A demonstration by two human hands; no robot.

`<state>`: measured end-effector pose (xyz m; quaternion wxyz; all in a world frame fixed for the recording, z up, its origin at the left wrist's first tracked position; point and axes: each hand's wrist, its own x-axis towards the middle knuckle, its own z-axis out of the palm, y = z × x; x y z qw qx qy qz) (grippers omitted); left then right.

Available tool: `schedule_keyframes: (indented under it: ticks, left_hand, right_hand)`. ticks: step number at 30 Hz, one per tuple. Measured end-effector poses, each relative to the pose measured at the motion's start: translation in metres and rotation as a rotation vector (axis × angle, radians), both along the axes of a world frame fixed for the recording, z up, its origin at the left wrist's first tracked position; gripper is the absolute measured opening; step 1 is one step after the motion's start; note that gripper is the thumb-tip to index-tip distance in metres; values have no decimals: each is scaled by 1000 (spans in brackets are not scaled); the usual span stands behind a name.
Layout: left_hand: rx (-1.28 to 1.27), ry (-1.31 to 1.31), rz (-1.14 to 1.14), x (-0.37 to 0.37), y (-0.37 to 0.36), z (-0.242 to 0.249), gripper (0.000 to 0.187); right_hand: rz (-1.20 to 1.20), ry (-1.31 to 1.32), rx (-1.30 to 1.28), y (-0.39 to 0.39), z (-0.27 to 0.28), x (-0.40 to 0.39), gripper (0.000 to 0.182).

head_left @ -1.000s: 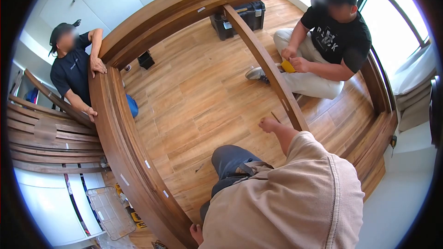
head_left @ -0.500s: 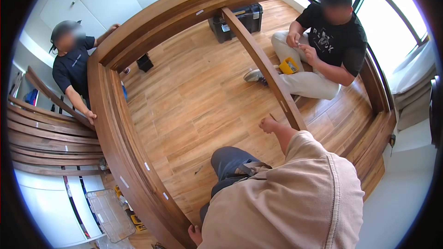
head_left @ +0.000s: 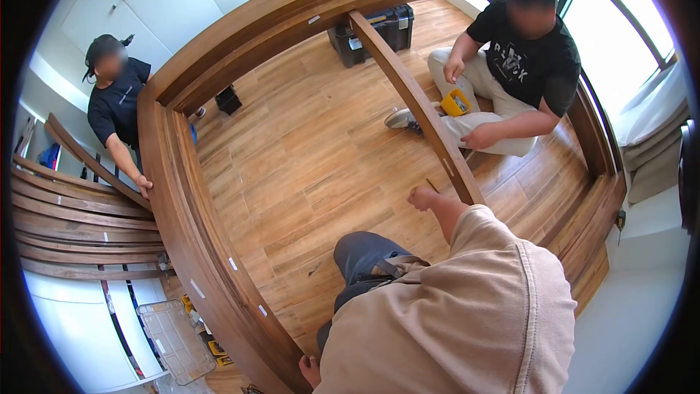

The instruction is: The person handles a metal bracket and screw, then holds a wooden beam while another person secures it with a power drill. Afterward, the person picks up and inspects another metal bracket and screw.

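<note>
A large brown wooden frame (head_left: 182, 248) stands around the floor area, with a narrow crossbar (head_left: 408, 102) running inside it. My left hand (head_left: 310, 371) is at the frame's lower inner edge, its fingers closed against the wood. My right hand (head_left: 421, 198) is closed around a thin brown stick (head_left: 432, 185), like a pencil, just left of the crossbar's near end. My sleeve and shoulder hide part of the frame.
A person (head_left: 525, 51) sits cross-legged at the right beside a yellow box (head_left: 456, 103) of small parts. Another person (head_left: 117, 102) stands at the left, a hand on the frame. A black toolbox (head_left: 372, 36) is at the back; wooden strips (head_left: 80, 226) lie at the left.
The seated person's hands have moved apart, one lowering toward the knee. The standing person's far hand has left the frame's top edge. My hands look unmoved.
</note>
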<state>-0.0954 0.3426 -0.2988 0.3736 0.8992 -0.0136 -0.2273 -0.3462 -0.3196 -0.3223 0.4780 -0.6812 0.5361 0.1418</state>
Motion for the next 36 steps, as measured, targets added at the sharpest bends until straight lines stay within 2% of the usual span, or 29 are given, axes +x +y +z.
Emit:
schedule_keyframes:
  ticks: [5,10,15,20,27,31,36]
  left_hand:
    - [57,-39,-33,2,4,-1,39]
    - [-46,-26,-34,6,6,-4,39]
    - [-30,-3,-35,2,1,2,38]
    - [-51,-11,-93,-2,1,5,36]
    - [25,-31,-34,-2,0,-4,40]
    - [52,-42,-113,-6,-19,25,41]
    - [-20,-10,-88,-4,-4,1,42]
  right_hand:
    - [23,-1,-17,1,-3,-1,30]
    - [44,7,-20,2,0,-1,33]
    - [147,40,-71,7,15,-1,34]
    - [70,-2,-41,9,3,-4,33]
    - [61,21,-25,10,4,0,30]
    - [55,20,-25,11,0,-1,29]
    - [82,-14,-27,12,-3,-2,30]
